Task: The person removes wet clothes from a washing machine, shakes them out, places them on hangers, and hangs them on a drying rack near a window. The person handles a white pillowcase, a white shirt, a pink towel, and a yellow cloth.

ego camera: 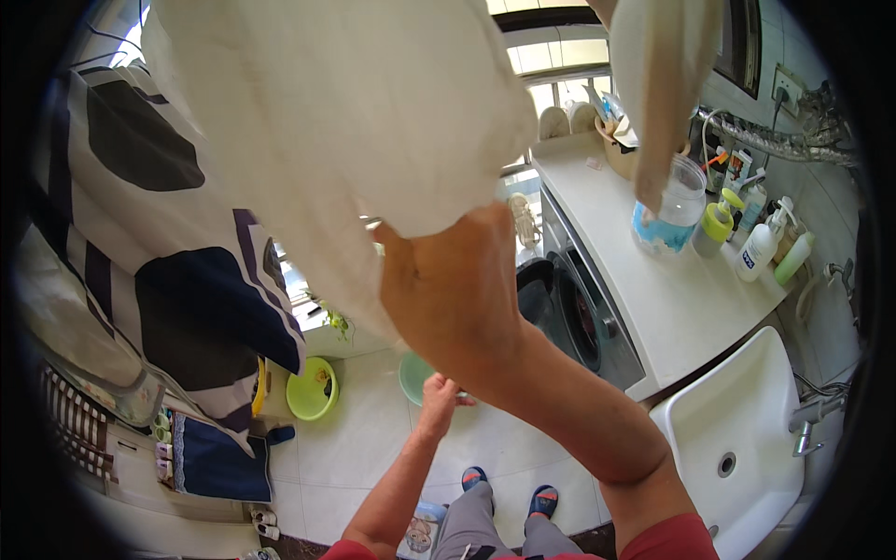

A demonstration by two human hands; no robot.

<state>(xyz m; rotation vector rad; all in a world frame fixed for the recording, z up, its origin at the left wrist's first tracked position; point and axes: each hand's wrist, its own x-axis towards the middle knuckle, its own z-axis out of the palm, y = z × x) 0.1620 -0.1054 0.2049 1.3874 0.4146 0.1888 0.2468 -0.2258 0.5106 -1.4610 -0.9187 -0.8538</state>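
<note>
A large white cloth (336, 112), probably a garment, hangs close in front of me and fills the upper middle of the view. My right hand (451, 294) is raised against its lower edge; the cloth hides the fingers, so their grip does not show. A small shiny piece, too blurred to name, shows beside that hand. Lower down, my left hand (439, 404) has its fingers curled near the right forearm. Whether it holds something thin cannot be made out. Behind the left hand, a green basin (414, 374) on the floor is partly covered.
Patterned fabric (175, 252) hangs at left above a lime-green basin (311, 389). On the right, a white counter (616, 280) carries a plastic jar (668, 206) and several bottles. Under it stands a front-loading washing machine (581, 308) with its door open. A white sink (742, 420) sits nearer me.
</note>
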